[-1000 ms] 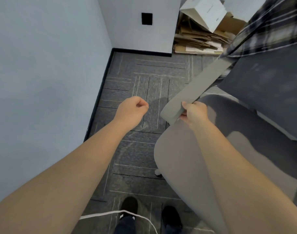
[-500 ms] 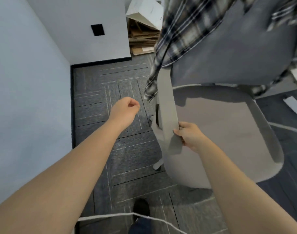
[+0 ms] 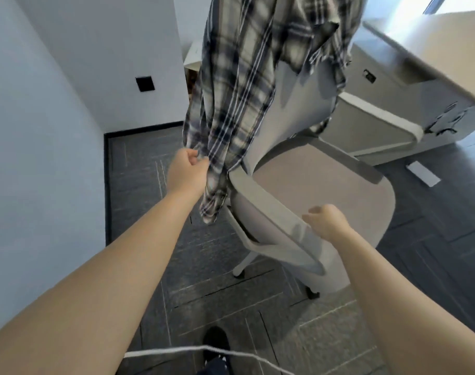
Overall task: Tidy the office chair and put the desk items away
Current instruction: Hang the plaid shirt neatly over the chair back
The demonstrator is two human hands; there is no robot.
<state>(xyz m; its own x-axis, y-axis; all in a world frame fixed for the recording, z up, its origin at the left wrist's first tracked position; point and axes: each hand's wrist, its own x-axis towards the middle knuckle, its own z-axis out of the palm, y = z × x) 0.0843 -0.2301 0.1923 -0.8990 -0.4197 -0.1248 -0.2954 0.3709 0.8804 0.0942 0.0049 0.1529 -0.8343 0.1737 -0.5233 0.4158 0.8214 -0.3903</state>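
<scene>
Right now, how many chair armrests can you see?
2. One armrest runs along the near side of the office chair, with the right hand at its front end. The other armrest lies on the far side, toward the desk.

This is an office. A grey swivel chair (image 3: 320, 190) on a wheeled base stands on dark grey carpet tiles (image 3: 433, 239), the hard-wearing kind laid in workplaces. To the right is a pale desk (image 3: 431, 47) with a grey cabinet (image 3: 371, 128) beneath it. The walls (image 3: 41, 131) are plain and bare, with one black socket plate (image 3: 145, 84).
</scene>
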